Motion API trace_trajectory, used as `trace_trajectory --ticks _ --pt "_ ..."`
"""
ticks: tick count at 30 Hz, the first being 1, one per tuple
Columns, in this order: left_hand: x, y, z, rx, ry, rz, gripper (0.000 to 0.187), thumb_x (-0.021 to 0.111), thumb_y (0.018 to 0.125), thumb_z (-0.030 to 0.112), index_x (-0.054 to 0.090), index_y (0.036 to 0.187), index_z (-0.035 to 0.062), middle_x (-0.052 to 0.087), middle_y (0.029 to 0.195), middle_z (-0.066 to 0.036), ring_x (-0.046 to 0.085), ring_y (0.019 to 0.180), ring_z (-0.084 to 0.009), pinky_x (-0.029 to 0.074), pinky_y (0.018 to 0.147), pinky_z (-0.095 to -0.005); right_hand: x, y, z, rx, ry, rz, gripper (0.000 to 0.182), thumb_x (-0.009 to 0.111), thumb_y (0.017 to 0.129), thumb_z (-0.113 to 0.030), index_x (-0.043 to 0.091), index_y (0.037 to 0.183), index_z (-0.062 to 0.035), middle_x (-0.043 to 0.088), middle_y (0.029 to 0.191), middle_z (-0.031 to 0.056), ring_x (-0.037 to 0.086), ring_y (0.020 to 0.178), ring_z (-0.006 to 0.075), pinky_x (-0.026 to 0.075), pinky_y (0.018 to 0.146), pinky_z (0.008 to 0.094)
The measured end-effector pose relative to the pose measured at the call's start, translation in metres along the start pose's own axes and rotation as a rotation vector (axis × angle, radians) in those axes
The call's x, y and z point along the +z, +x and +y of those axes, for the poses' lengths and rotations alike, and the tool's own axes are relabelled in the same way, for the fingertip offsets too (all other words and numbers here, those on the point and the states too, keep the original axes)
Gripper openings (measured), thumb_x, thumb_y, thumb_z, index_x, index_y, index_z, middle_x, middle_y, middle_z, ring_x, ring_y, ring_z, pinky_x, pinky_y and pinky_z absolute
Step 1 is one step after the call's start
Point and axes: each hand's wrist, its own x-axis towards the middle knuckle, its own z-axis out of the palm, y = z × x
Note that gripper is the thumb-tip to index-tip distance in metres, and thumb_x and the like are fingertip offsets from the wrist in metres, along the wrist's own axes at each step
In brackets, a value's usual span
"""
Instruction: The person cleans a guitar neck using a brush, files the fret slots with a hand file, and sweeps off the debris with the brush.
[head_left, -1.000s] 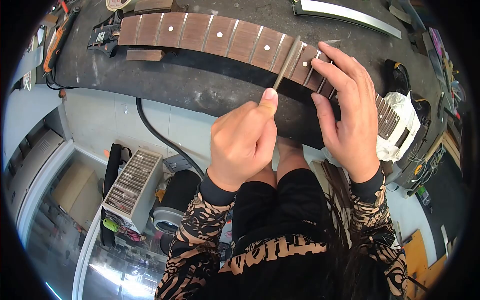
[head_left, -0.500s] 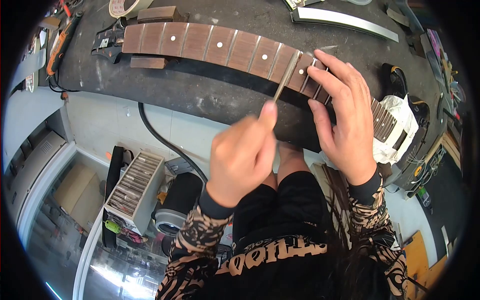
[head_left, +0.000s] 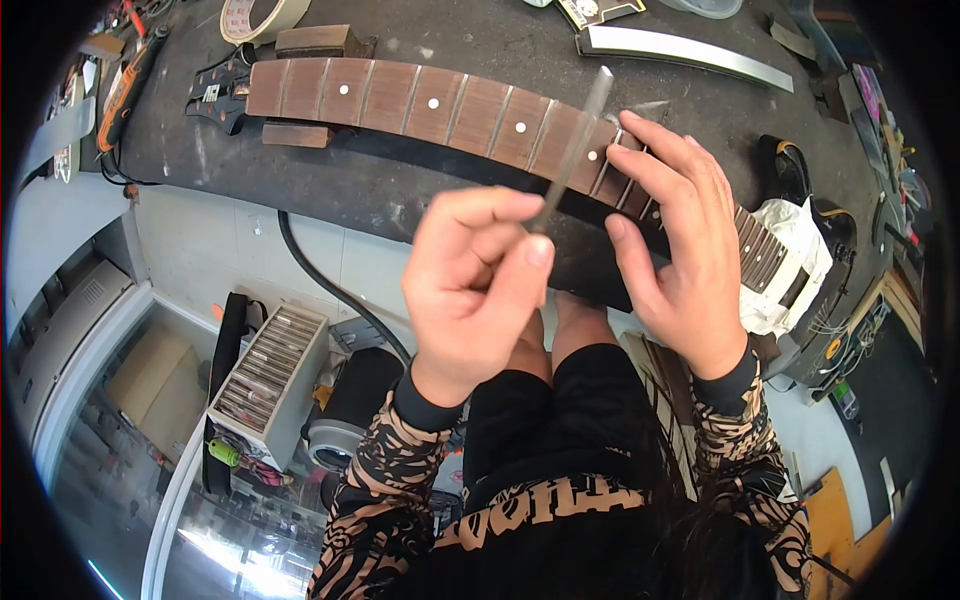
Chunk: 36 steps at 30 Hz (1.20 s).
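Observation:
A guitar neck (head_left: 390, 98) with a brown fretboard, metal frets and white dot inlays lies across the bench, its black headstock (head_left: 218, 93) at the left. In my left hand (head_left: 470, 280), a thin metal file (head_left: 580, 135) is pinched between thumb and fingers. It slants up and away over the fretboard, slightly blurred, its tip past the far edge. My right hand (head_left: 690, 240) straddles the neck just right of the file, fingertips on the frets and far edge, thumb at the near edge. White covering (head_left: 805, 240) wraps the guitar beyond the last frets.
Wooden blocks (head_left: 318, 40) sit by the headstock end, near a tape roll (head_left: 262, 18). A silvery metal bar (head_left: 690, 55) lies at the back of the dark bench (head_left: 480, 40). Below the bench are a rack of thin pieces (head_left: 270, 365) and a black cable (head_left: 325, 275).
My left hand has shifted slightly left and loosened its curl, and the file's tip has risen past the fretboard's far edge. The neck shows slightly lower in view. My right hand stays on it.

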Motion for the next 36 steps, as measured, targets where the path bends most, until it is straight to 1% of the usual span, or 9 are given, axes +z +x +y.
trace_trajectory --ticks 5,6,12,15,18,25,30,33,36 --pt "0.003 -0.013 -0.016 -0.091 -0.010 -0.117 0.036 0.071 0.103 -0.011 0.057 0.135 -0.0030 0.075 0.094 -0.010 0.069 0.077 -0.0097 0.054 0.067 -0.0241 -0.010 0.002 0.005 0.010 0.117 -0.043 0.037 0.076 0.094 -0.016 0.075 0.130 -0.0080 0.067 0.153 0.0176 0.064 0.136 0.0389 0.040 0.123 0.0556" --pt "0.007 -0.014 -0.023 -0.040 -0.063 -0.095 0.037 0.072 0.101 -0.013 0.059 0.134 -0.0031 0.077 0.101 -0.011 0.071 0.082 -0.0102 0.056 0.069 -0.0247 -0.011 0.002 0.005 0.022 0.135 -0.052 0.035 0.075 0.095 -0.017 0.075 0.128 -0.0078 0.067 0.154 0.0178 0.064 0.136 0.0390 0.039 0.123 0.0552" --pt "0.013 -0.002 -0.023 0.471 0.700 0.042 0.027 0.080 0.091 -0.011 0.075 0.116 -0.0030 0.067 0.076 -0.008 0.064 0.059 -0.0169 0.048 0.056 -0.0293 -0.014 0.005 0.006 0.068 0.210 -0.079 0.029 0.071 0.099 -0.019 0.076 0.125 -0.0062 0.066 0.154 0.0182 0.064 0.135 0.0390 0.038 0.124 0.0555" --pt "0.010 0.003 -0.018 0.580 0.876 0.028 0.029 0.079 0.090 -0.014 0.077 0.118 -0.0038 0.077 0.085 -0.014 0.072 0.065 -0.0223 0.054 0.060 -0.0325 -0.014 0.005 0.007 0.050 0.184 -0.088 0.030 0.071 0.100 -0.019 0.076 0.127 -0.0070 0.066 0.153 0.0182 0.063 0.135 0.0389 0.037 0.124 0.0560" --pt "0.011 0.004 -0.018 0.576 0.913 0.042 0.034 0.079 0.090 -0.014 0.076 0.123 -0.0030 0.079 0.088 -0.014 0.072 0.065 -0.0250 0.055 0.060 -0.0334 -0.013 0.003 0.008 0.038 0.163 -0.093 0.035 0.073 0.097 -0.017 0.076 0.131 -0.0086 0.066 0.154 0.0172 0.063 0.137 0.0387 0.037 0.125 0.0571" --pt "0.008 0.010 -0.038 0.679 0.929 0.086 0.062 0.077 0.080 -0.008 0.076 0.141 0.0023 0.053 0.068 -0.003 0.055 0.054 -0.0221 0.048 0.054 -0.0366 -0.006 0.001 0.006 -0.028 -0.002 -0.103 0.058 0.077 0.085 -0.003 0.075 0.141 -0.0170 0.062 0.158 0.0124 0.061 0.142 0.0371 0.040 0.124 0.0590" --pt "0.001 -0.010 -0.035 0.617 1.004 0.045 0.059 0.077 0.080 -0.007 0.077 0.138 0.0017 0.051 0.070 -0.004 0.055 0.056 -0.0236 0.049 0.055 -0.0383 -0.002 0.000 0.006 -0.048 -0.015 -0.090 0.064 0.076 0.083 0.001 0.074 0.143 -0.0197 0.061 0.159 0.0124 0.061 0.143 0.0363 0.042 0.123 0.0585" --pt "0.001 -0.020 -0.033 0.592 0.944 0.042 0.051 0.075 0.084 -0.018 0.078 0.133 -0.0027 0.058 0.069 -0.009 0.053 0.053 -0.0249 0.043 0.053 -0.0374 -0.005 0.002 0.006 -0.062 -0.034 -0.101 0.063 0.077 0.083 0.003 0.075 0.142 -0.0173 0.062 0.159 0.0154 0.062 0.139 0.0388 0.045 0.119 0.0546" --pt "0.007 0.000 -0.031 0.602 0.960 0.027 0.059 0.076 0.081 -0.008 0.077 0.139 0.0003 0.052 0.072 -0.005 0.056 0.057 -0.0254 0.048 0.055 -0.0400 -0.001 0.000 0.008 -0.073 -0.048 -0.088 0.066 0.076 0.081 0.003 0.075 0.143 -0.0190 0.061 0.159 0.0141 0.061 0.141 0.0377 0.044 0.120 0.0567"
